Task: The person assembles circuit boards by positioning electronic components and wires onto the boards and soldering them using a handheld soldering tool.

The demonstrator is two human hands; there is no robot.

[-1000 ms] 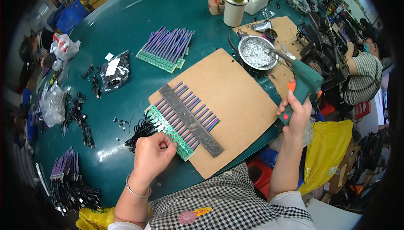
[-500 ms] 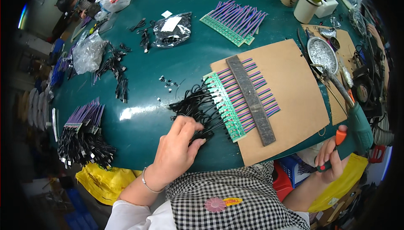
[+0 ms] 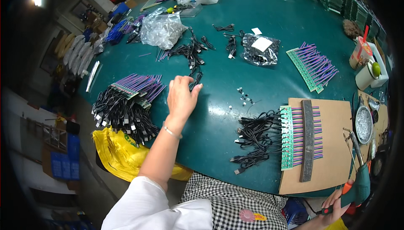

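My left hand [image 3: 181, 99] reaches over the left part of the table, empty, thumb and fingers apart. Its fingertips are right by the near end of a loose bunch of black USB cables [image 3: 194, 57]. My right hand [image 3: 334, 202], at the lower right, is closed around the handle of a green soldering gun [image 3: 357, 188] with a metal tip. Left of that hand, a row of green circuit boards [image 3: 287, 137] lies on a brown board [image 3: 336, 146]. Black cables [image 3: 256, 129] run from the row's left side, purple wires from its right. A dark flat bar [image 3: 307, 141] lies across the wires.
At the left edge is a heap of cabled boards [image 3: 126, 108]. Behind stand a clear plastic bag [image 3: 162, 30] and a black bag of parts [image 3: 261, 51]. More wired boards [image 3: 309, 68] lie far right, near a white cup [image 3: 366, 76] and a metal dish [image 3: 363, 125].
My view has swung left, so the table's things sit further right. My left hand has left the cables beside the board row and moved left to the loose bunch. My right hand keeps the soldering gun.
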